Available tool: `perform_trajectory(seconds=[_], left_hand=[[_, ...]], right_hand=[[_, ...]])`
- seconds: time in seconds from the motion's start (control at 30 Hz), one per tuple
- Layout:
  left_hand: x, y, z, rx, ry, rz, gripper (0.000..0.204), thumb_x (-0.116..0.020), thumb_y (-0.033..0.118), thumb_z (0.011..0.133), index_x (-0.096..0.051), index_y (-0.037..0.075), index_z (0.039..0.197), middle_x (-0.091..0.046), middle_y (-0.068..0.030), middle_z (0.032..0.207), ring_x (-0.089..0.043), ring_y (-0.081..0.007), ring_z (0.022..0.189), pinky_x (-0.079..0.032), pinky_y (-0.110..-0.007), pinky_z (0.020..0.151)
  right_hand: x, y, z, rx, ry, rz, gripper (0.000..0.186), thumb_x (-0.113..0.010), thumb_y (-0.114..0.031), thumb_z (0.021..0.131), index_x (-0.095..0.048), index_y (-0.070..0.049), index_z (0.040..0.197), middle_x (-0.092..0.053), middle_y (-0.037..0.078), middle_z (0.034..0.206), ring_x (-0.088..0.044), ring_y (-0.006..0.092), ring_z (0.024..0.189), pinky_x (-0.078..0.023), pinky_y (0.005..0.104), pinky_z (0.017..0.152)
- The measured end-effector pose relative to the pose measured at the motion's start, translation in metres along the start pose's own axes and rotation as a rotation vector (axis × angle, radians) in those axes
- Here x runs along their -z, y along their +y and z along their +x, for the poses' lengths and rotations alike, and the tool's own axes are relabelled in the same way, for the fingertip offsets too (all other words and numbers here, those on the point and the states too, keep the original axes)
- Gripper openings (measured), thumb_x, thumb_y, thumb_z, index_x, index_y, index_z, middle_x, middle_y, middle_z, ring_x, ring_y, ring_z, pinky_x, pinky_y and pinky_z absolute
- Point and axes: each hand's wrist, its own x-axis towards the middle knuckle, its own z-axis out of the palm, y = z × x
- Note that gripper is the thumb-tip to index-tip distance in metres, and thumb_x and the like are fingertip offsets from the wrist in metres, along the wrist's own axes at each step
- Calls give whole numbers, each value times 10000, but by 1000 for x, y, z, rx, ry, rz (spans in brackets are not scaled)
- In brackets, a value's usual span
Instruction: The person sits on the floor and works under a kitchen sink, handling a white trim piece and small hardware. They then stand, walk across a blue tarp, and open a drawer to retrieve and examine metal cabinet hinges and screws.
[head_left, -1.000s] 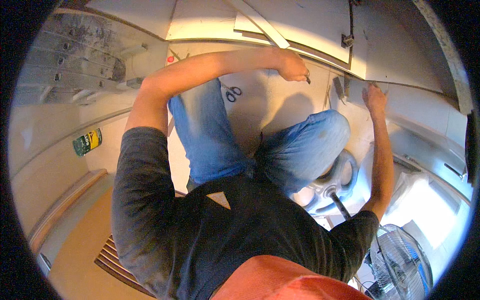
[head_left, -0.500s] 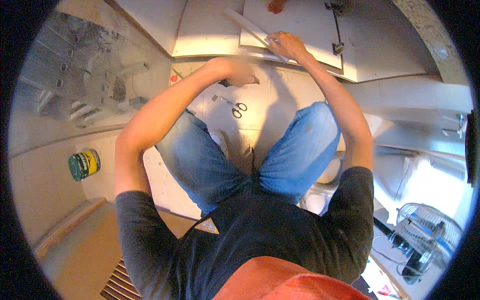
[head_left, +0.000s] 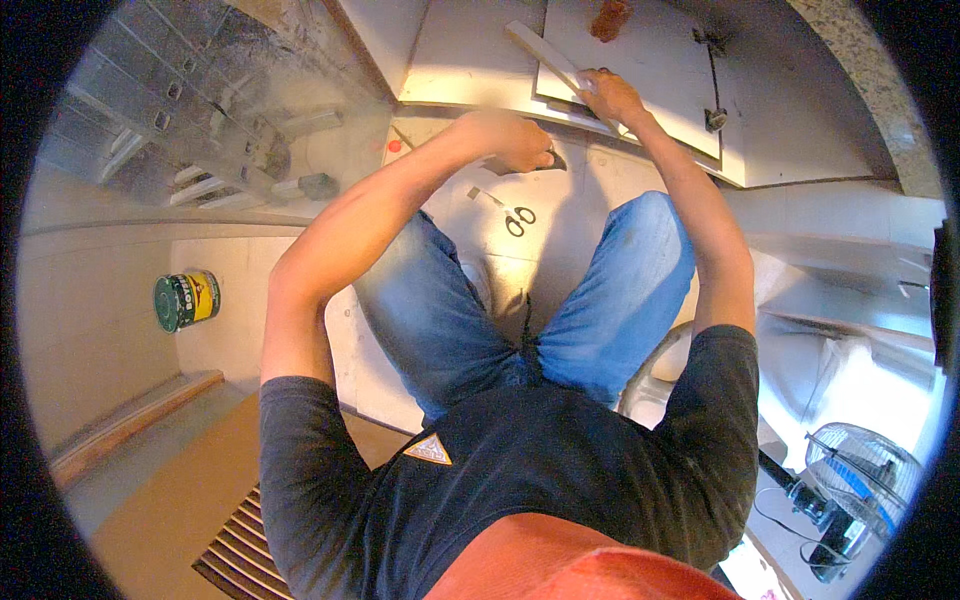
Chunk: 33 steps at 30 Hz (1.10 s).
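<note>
A pale strip (head_left: 540,49) slants across the near-left corner of a white hinged panel (head_left: 670,85), clamped in the right hand (head_left: 614,100), apparently loose, no fastening visible; the left hand (head_left: 515,142), just apart from it, is curled around a small dark object (head_left: 558,160) too blurred to identify; scissors (head_left: 520,220) lie untouched on the floor (head_left: 480,235)
</note>
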Motion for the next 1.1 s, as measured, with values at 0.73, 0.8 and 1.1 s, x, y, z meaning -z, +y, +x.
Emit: perform_trajectory(seconds=[0.73,0.8,1.1], left_hand=[[35,25,3,115,-190,-118,446,-356,345,1032,-621,-12,1071,-669,-244,1012,-633,-437,937,-478,-513,864],[34,25,6,125,-196,-132,444,-358,351,1029,-623,-2,1076,-671,-237,1019,-636,-430,938,-479,-510,861],[34,24,9,177,-236,-121,433,-387,359,1010,-634,17,1105,-678,-221,1056,-644,-405,970,-489,-511,868]], right_hand=[[-27,32,12,77,160,76,558,-682,-462,835,-616,-98,1253,-638,204,1183,-608,382,1121,-496,478,959],[-29,34,15,90,141,50,552,-684,-471,830,-632,-94,1229,-646,205,1167,-621,384,1094,-502,482,941],[-27,34,9,118,178,110,564,-676,-454,831,-599,-96,1260,-645,214,1150,-630,393,1052,-509,496,904]])
